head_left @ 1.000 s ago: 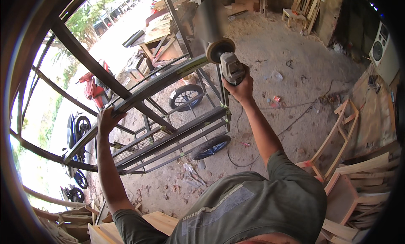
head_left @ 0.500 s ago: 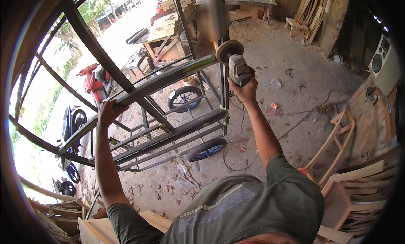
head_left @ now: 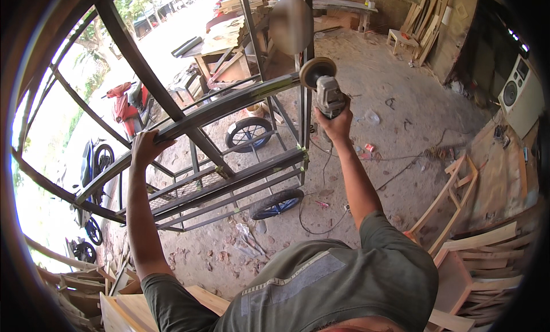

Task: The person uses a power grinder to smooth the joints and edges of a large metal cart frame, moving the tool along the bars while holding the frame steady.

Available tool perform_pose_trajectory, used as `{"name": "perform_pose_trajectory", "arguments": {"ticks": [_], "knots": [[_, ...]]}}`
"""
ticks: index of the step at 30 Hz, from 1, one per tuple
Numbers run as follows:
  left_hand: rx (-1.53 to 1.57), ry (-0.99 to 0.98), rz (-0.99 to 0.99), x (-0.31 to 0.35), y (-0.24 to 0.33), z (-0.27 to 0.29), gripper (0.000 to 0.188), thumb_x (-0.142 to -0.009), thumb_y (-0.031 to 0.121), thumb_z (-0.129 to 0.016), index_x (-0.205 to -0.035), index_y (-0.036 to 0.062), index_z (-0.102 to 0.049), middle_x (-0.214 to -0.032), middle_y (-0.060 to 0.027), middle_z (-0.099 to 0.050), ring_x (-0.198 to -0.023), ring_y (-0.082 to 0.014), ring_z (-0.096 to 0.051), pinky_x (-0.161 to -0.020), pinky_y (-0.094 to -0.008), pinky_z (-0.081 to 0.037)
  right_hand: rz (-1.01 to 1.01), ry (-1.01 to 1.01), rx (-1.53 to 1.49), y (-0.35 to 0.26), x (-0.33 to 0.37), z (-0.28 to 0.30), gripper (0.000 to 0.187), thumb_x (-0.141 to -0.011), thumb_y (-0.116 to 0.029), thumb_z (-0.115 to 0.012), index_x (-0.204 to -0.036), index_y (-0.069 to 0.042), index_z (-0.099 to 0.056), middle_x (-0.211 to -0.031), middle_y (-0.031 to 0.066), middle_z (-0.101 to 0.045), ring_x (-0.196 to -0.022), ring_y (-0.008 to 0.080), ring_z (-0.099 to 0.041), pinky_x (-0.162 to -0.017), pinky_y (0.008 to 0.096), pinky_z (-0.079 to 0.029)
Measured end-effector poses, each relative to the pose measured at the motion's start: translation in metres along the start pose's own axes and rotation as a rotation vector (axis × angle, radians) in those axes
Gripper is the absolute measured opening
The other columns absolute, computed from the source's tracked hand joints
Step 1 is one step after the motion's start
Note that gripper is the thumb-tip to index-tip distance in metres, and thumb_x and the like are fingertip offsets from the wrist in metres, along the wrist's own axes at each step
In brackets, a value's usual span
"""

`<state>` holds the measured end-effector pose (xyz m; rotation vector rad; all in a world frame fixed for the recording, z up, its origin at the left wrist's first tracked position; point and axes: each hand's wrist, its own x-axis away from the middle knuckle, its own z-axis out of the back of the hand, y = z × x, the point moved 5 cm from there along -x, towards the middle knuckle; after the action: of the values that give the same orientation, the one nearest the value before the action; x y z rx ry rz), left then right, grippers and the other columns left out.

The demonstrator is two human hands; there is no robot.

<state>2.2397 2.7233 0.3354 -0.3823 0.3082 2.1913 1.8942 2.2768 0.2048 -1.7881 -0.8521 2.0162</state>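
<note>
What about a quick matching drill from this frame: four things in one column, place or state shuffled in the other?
1. left hand
2. angle grinder
3. red scooter
4. loudspeaker

A. parked outside, beyond the frame
B. gripping the curved top bar of the metal frame
C. standing at the right wall
D. held up in the right hand, disc at the frame's corner

Pairs: 1-B, 2-D, 3-A, 4-C

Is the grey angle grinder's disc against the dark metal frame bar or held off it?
Against it: the disc meets the bar's end; spinning cannot be told.
</note>
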Motion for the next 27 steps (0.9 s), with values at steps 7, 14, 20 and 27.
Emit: {"name": "perform_pose_trajectory", "arguments": {"ticks": [7,14,20,27], "knots": [[0.020,0.009,-0.019,0.004,-0.004,-0.001,0.056,-0.075,0.058,-0.085,-0.075,0.0038,-0.071,-0.063,-0.0136,-0.065,-0.059,-0.0338,-0.065,-0.060,-0.0444,-0.049,0.117,-0.131,0.075,-0.025,-0.025,0.018,0.068,-0.074,-0.026,-0.088,-0.128,-0.004,-0.054,-0.102,0.0158,-0.075,-0.091,0.0313,-0.076,-0.078,0.0403,-0.061],[-0.048,0.033,-0.028,0.004,0.005,0.003,0.058,-0.075,0.060,-0.085,-0.076,0.0035,-0.072,-0.064,-0.0142,-0.065,-0.061,-0.0336,-0.067,-0.062,-0.0451,-0.050,0.351,-0.406,0.215,-0.062,-0.056,-0.004,0.065,-0.069,-0.024,-0.087,-0.125,-0.008,-0.058,-0.097,0.0131,-0.074,-0.088,0.0347,-0.075,-0.075,0.0437,-0.061],[-0.065,0.052,-0.015,0.005,0.007,0.005,0.059,-0.073,0.060,-0.086,-0.075,0.0031,-0.071,-0.063,-0.0149,-0.062,-0.062,-0.0338,-0.064,-0.063,-0.0451,-0.048,0.450,-0.485,0.282,-0.070,-0.062,-0.019,0.078,-0.067,-0.026,-0.088,-0.134,-0.010,-0.050,-0.104,0.0150,-0.073,-0.092,0.0366,-0.073,-0.077,0.0454,-0.060],[-0.009,0.053,-0.027,0.008,0.009,0.007,0.056,-0.073,0.057,-0.087,-0.075,0.0034,-0.071,-0.062,-0.0144,-0.062,-0.061,-0.0333,-0.064,-0.062,-0.0449,-0.048,0.528,-0.540,0.286,-0.093,-0.067,-0.035,0.079,-0.066,-0.025,-0.090,-0.134,-0.010,-0.052,-0.106,0.0155,-0.073,-0.093,0.0357,-0.074,-0.078,0.0440,-0.061]]}}
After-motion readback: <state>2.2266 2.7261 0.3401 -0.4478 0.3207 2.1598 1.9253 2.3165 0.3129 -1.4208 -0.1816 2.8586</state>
